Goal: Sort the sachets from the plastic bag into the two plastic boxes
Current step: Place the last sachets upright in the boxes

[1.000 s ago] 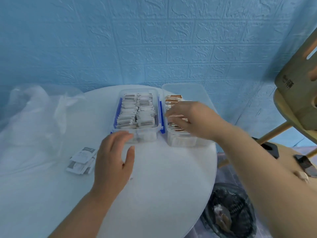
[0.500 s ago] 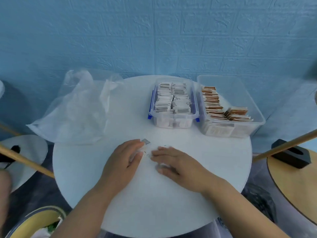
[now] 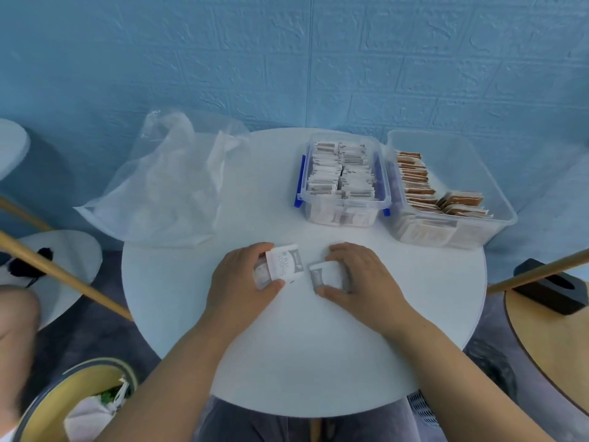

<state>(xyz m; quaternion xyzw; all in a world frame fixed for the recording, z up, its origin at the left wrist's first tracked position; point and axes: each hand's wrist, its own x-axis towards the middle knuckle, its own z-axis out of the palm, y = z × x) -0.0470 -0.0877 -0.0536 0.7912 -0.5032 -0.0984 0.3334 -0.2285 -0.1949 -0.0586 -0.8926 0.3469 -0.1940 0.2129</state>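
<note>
Sachets (image 3: 283, 266) in two small stacks on the table (image 3: 318, 346), well short of the boxes (image 3: 386, 189). Pinched between thumb and curled fingers of the left hand (image 3: 242, 282); gripped likewise by the right hand (image 3: 360, 279). Likely to fan and slip if lifted loosely; could spill over a crammed box, or land with the wrong kind if unchecked.
</note>
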